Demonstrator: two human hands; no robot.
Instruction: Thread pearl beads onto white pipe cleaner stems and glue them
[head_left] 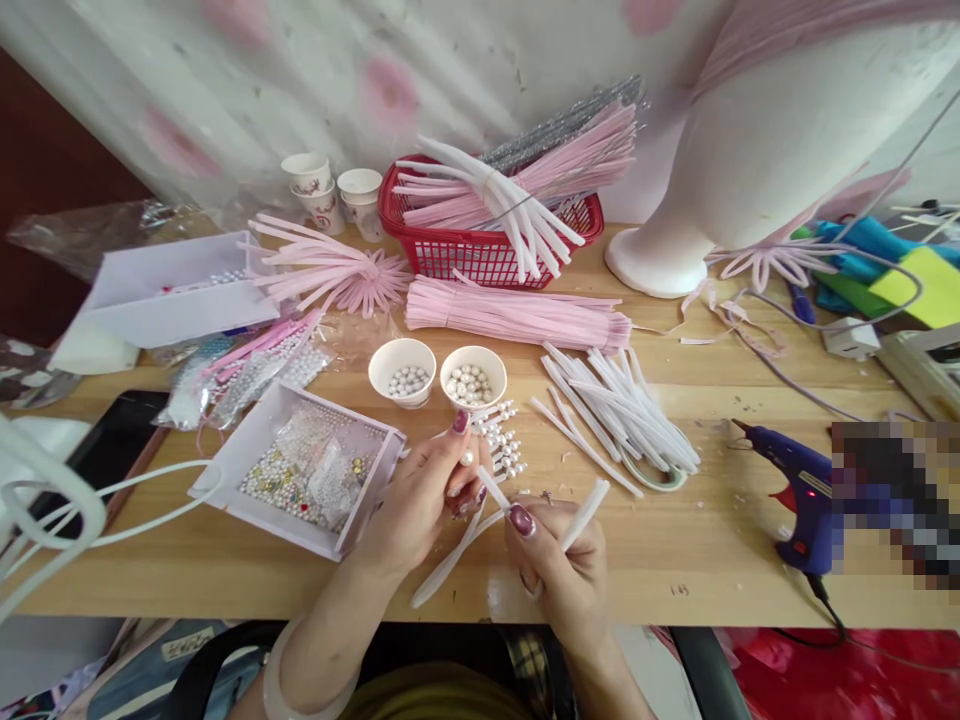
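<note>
Two cups [402,352] stand beyond the left grip [420,500] pinching a pearl [468,457] and right grip [562,570] holding a strip [581,515]

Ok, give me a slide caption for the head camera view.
Left hand pinches a pearl; right hand grips a white strip, with two cups of pearls on the wooden table.

Glossy pearls [469,383], matt wooden table [675,540]
</note>
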